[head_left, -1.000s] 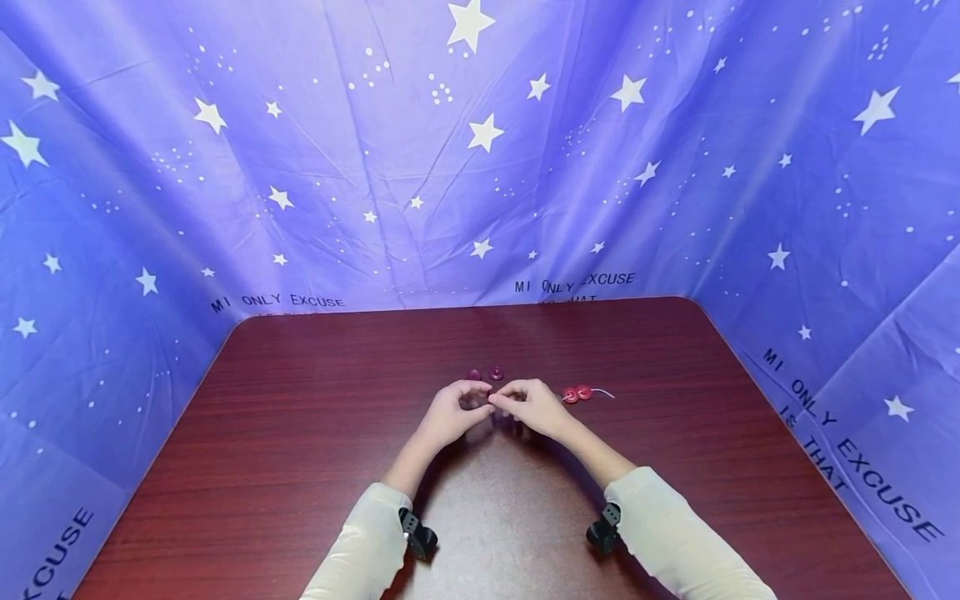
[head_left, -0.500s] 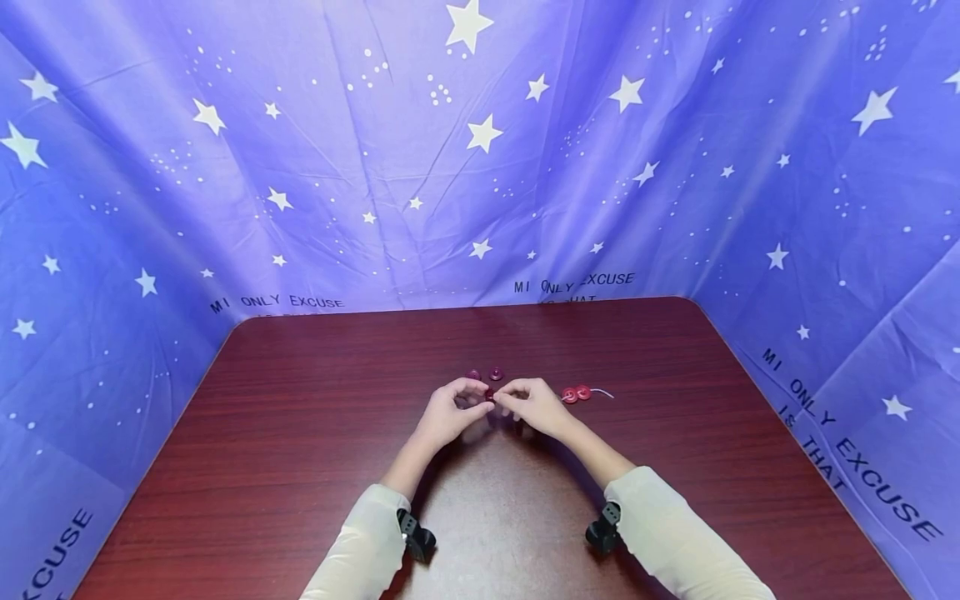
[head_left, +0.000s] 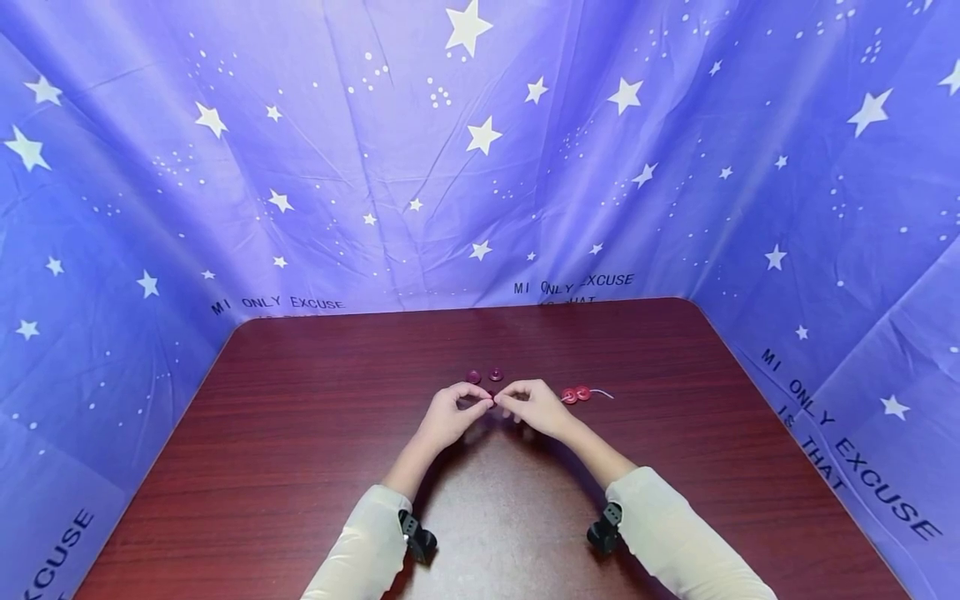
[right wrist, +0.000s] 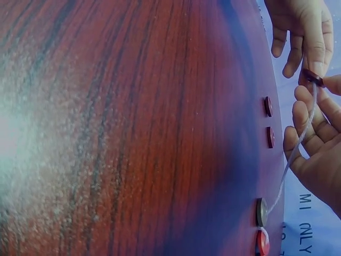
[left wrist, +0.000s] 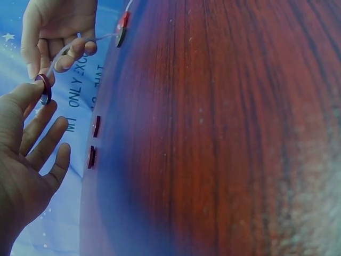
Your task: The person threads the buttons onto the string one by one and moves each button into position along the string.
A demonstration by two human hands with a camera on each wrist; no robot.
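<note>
Between thumb and index finger, my left hand pinches a dark red button, its other fingers spread in the left wrist view. My right hand meets it from the other side, fingertips pinching the pale string right at the button. Whether the string's tip is through a hole is hidden by the fingers. From there the string runs past the right fingers to two buttons threaded on it, one red button and another button beside it, lying on the table.
Two loose dark purplish buttons, a left button and a right button, lie on the table just beyond the hands. The string's free tail sticks out to the right. A blue star-printed curtain surrounds the brown wooden table.
The held button has turned slightly between the fingertips, and the left fingers have shifted a little, showing more of the left loose button. The threaded buttons have stayed put.
</note>
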